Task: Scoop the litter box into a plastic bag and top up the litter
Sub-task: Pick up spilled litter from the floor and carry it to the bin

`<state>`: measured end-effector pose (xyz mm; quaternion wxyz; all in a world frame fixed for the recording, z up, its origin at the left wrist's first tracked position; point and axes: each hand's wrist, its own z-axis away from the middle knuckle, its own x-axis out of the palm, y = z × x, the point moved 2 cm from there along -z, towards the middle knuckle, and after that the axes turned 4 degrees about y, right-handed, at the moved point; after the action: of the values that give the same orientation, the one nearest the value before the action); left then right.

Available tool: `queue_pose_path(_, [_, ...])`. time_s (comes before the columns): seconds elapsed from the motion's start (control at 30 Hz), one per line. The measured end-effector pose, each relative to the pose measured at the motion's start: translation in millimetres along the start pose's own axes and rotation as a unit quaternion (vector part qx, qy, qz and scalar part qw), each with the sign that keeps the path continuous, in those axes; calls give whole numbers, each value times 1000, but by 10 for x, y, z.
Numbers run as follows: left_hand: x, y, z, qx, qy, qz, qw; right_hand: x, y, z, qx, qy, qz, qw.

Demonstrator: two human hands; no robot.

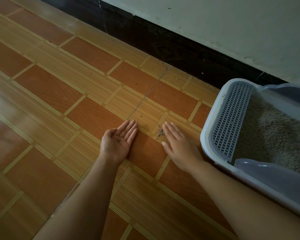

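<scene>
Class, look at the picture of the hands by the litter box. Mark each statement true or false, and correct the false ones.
1. The left hand is turned palm up with a few grains on it. True.
2. The right hand grips a scoop. False: it is flat, palm down, holding nothing, beside a small pile of pellets on the floor.
3. The litter box stands to the person's right, close to the wall. True.
4. The litter box is empty. False: litter covers its inside.
</scene>
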<state>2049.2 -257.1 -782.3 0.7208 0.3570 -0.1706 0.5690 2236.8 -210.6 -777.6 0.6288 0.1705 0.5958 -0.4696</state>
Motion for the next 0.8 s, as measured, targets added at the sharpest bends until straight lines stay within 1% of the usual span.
queue_pose_path(0.1, [-11, -15, 13, 2, 0, 2, 1000, 16, 87, 61, 71, 1, 4, 997])
queue_pose_path(0.17, [-9, -18, 7, 4, 1, 2, 1000, 42, 103, 87, 86, -3, 14, 996])
queue_pose_path(0.27, [-3, -17, -9, 6, 1, 1, 1000, 79, 36, 78, 72, 15, 14, 997])
queue_pose_path(0.53, [-15, -18, -21, 12, 5, -14, 1000, 199, -202, 9, 25, 40, -34, 998])
queue_pose_path(0.6, [-3, -20, -16, 12, 10, -14, 1000, 161, -166, -30, 22, 61, -45, 997])
queue_pose_path(0.67, [9, -10, -16, 10, 13, -9, 1000, 104, -67, -96, 51, 100, -43, 993])
queue_pose_path(0.8, [46, 18, -45, 7, 22, -1, 1000, -28, 150, -247, 167, 168, -67, 969])
